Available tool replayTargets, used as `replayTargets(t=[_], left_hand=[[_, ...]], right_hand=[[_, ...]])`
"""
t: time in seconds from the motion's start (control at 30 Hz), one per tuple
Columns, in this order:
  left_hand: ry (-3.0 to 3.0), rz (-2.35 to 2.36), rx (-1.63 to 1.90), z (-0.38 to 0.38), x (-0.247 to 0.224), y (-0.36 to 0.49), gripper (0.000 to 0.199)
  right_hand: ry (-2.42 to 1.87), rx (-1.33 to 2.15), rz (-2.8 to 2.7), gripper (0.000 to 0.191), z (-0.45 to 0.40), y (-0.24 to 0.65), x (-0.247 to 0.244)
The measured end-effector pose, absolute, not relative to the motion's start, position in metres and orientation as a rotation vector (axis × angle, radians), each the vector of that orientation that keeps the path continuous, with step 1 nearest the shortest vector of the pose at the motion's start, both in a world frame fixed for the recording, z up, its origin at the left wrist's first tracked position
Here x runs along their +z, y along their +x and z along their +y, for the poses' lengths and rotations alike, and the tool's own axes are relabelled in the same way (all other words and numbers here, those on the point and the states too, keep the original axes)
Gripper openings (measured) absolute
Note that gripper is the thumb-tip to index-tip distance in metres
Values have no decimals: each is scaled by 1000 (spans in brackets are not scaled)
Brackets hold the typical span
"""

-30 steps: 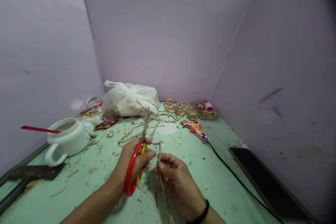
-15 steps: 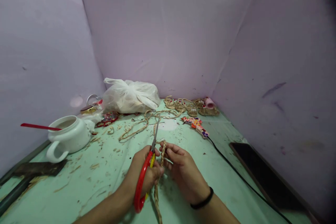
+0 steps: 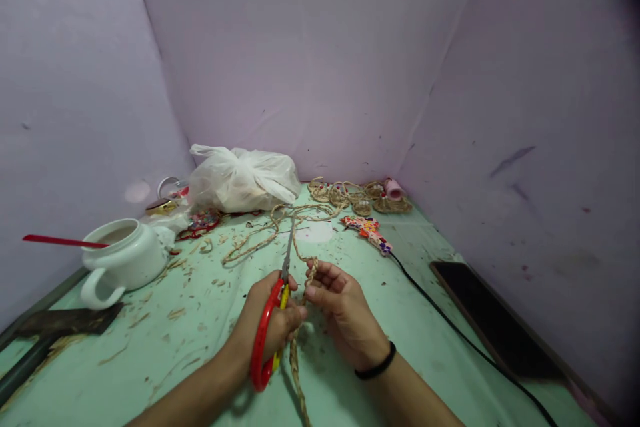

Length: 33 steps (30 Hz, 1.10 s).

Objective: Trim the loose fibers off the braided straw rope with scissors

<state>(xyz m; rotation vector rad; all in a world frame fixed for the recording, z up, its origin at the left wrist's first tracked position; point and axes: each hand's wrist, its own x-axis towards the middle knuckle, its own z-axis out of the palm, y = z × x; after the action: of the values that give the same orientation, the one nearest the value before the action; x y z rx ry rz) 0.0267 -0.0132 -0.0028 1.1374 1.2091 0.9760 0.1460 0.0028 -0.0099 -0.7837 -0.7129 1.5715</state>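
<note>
My left hand (image 3: 267,317) is closed around a pair of scissors (image 3: 265,340) with red and yellow handles. Their blades look closed and point away from me. In my right hand (image 3: 345,313), which wears a black band at the wrist, a braided straw cord (image 3: 313,270) is pinched between thumb and fingers. The cord runs down past my left fingertips toward the near edge. A thinner length of it trails off to a loose loop on the green table (image 3: 240,320). Whether my left fingers also grip the cord is unclear.
A white pot (image 3: 125,253) holding a red stick stands at left, near a dark flat metal tool (image 3: 70,320). Behind are a tied white plastic bag (image 3: 245,180) and several coiled straw pieces (image 3: 340,195). A flower-patterned corded tool (image 3: 369,232) and a dark phone-like slab (image 3: 493,313) lie right.
My hands have moved slightly apart, the left one with the scissors shifting left. The right hand still pinches the cord. The whole view has shifted a little.
</note>
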Motion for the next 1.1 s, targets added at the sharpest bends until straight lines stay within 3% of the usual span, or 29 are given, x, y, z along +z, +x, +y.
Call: replayTargets(t=[0.27, 0.43, 0.53, 0.83, 0.93, 1.1], left_hand=[[1328, 1236, 927, -19, -3, 28, 17], [1386, 1252, 912, -21, -7, 28, 17], [1414, 1237, 922, -21, -10, 27, 17], [1459, 1204, 912, -25, -7, 29, 13], [1652, 1248, 868, -21, 4, 21, 6], [2177, 1537, 627, -7, 16, 3, 17]], right_hand=[[-1036, 1176, -948, 15, 0, 137, -17], [-865, 1495, -753, 28, 1, 139, -17], [-770, 1598, -717, 27, 1, 142, -11], [-916, 1458, -678, 30, 3, 147, -11], [-1003, 1421, -673, 32, 5, 152, -7], [-985, 1395, -717, 28, 6, 160, 2]])
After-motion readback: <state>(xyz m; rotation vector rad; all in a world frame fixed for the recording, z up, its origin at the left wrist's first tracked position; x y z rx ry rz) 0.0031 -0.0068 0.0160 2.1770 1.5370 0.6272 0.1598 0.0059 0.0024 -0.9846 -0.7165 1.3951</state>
